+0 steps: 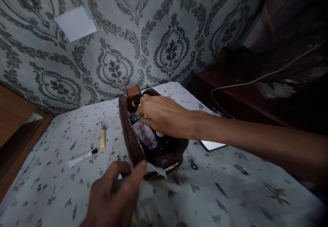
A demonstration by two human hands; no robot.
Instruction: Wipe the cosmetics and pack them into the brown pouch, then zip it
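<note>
Head view: brown bag (130, 141) is sitting unzipped on the patterned tabletop (210, 189). Right hand (164, 114) is reaching into it, fingers bending beside a black cap (137, 99); can't tell whether they're gripping anything. Left hand (112, 196), blurred, is curling at the bag's near end; grip unclear from here. Beige tube (102, 139) and white tube (80, 159) are lying left of the bag.

Right hand (165, 114) in bag (130, 138), grip unclear.

Left hand (110, 201) bare; right hand (164, 114), slender forearm (235, 128) bare.
</note>
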